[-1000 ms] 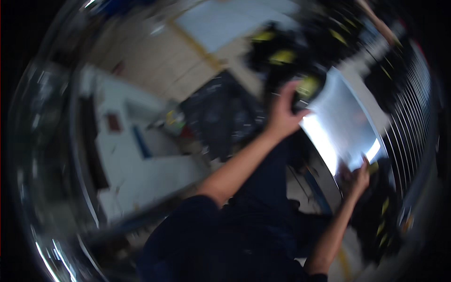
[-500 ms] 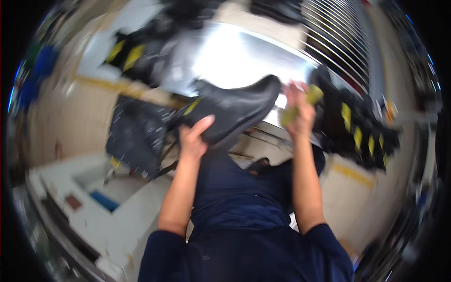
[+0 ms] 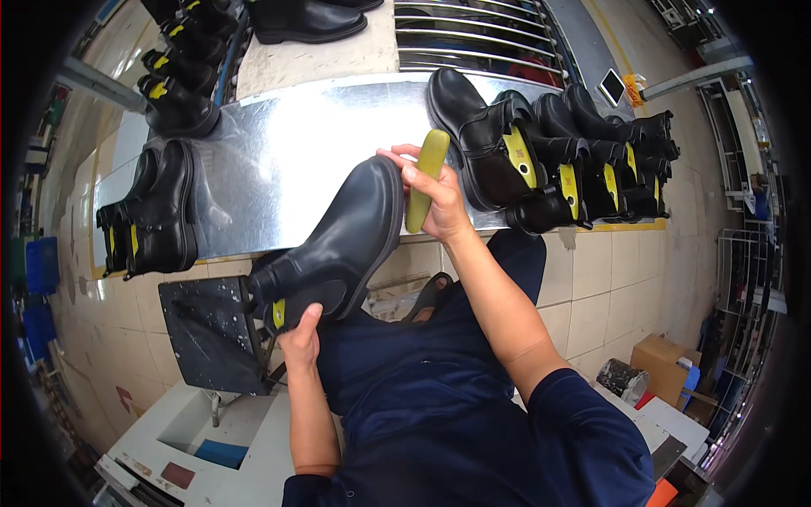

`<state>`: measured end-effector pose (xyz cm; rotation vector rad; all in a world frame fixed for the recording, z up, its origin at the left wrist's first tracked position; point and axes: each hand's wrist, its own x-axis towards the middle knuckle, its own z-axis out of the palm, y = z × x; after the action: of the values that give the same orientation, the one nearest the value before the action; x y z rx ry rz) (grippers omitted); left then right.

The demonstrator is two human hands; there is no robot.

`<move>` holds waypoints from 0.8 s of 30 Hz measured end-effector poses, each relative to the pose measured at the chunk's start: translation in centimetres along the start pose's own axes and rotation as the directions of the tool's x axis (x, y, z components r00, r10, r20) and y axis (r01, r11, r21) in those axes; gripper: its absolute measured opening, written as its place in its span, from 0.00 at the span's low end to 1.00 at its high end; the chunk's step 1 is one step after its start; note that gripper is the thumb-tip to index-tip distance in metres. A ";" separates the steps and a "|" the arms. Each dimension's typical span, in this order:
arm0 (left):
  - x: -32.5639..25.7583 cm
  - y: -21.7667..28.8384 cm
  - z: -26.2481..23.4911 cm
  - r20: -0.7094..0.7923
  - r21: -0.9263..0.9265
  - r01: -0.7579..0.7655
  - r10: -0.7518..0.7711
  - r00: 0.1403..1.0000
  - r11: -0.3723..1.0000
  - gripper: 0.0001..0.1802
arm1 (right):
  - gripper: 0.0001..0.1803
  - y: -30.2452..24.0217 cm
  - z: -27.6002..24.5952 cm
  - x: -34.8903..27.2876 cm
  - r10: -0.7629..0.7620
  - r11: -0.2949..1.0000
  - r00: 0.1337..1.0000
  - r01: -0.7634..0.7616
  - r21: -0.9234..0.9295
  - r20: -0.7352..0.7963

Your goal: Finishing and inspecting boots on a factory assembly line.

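Black leather boot (image 3: 338,245) lay slanted before the metal table (image 3: 287,160) — heel gripped by the left hand (image 3: 297,336), toe by the right hand (image 3: 435,198), which also clasped a yellow-green tool (image 3: 425,177).

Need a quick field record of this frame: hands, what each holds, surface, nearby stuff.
left hand: left hand grips the ankle end of a black boot
right hand: right hand steadies the boot's toe and holds a yellow-green insole
boot pose: tilted, toe up toward the table, sole facing right
surface: shiny metal table
right of hands: row of black boots with yellow tabs
left of hands: pair of black boots at the table edge
below boot: dark speckled stand
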<state>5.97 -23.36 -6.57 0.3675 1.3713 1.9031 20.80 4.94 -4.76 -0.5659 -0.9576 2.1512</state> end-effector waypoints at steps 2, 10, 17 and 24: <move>-0.5 -0.3 -0.9 -0.002 0.057 0.021 -0.020 1.000 0.998 0.38 | 0.31 0.1 -0.2 0.2 0.007 1.000 1.000 -0.007 0.024 0.015; 1.1 2.7 -0.4 0.296 0.644 -0.384 0.247 0.922 0.662 0.37 | 0.30 -0.6 0.1 0.2 0.059 0.998 0.996 -0.061 0.030 0.063; 1.3 1.8 -2.2 0.453 0.604 -0.603 0.397 0.798 0.521 0.40 | 0.29 -0.7 0.1 0.1 0.068 0.997 0.997 -0.069 0.024 0.049; 0.7 2.3 -1.0 0.514 0.659 -0.668 0.442 0.735 0.346 0.30 | 0.29 -0.4 -0.6 0.2 0.074 0.997 0.997 -0.074 0.006 0.038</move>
<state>3.92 -23.87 -5.00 1.7145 2.0696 1.4251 21.15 5.55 -4.87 -0.5677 -0.9625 2.2375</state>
